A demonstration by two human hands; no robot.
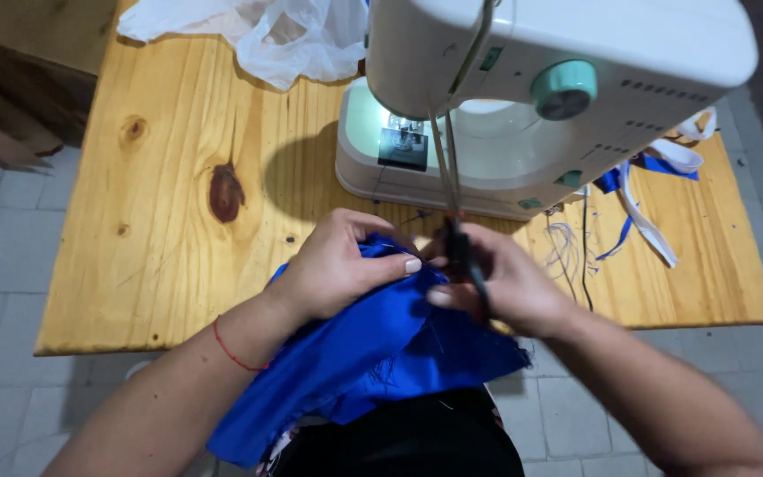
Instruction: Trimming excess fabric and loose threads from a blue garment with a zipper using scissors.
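- Left of the sewing machine, bare pine boards of the wooden table show a dark knot, and a crumpled white plastic bag lies at the far edge, just beside the machine's left end.
- Nearer you than the machine's base, your left hand rests on top of the blue cloth, fingers curled and pinching a fold of it, thumb stretched toward your other hand. A thin red string circles that wrist.
- That cloth is bunched at the near table edge in front of the machine and hangs down over your lap.
- Straight below the machine's needle area, two threads run down to a small dark tool that looks like a pair of snips.
- Your right hand grips this tool, fingers closed round it, almost touching your left thumb; whether the blades are open you cannot tell.
- Right of the machine's base, loose pale threads, a dark cord and strips of white and blue ribbon lie scattered on the table.
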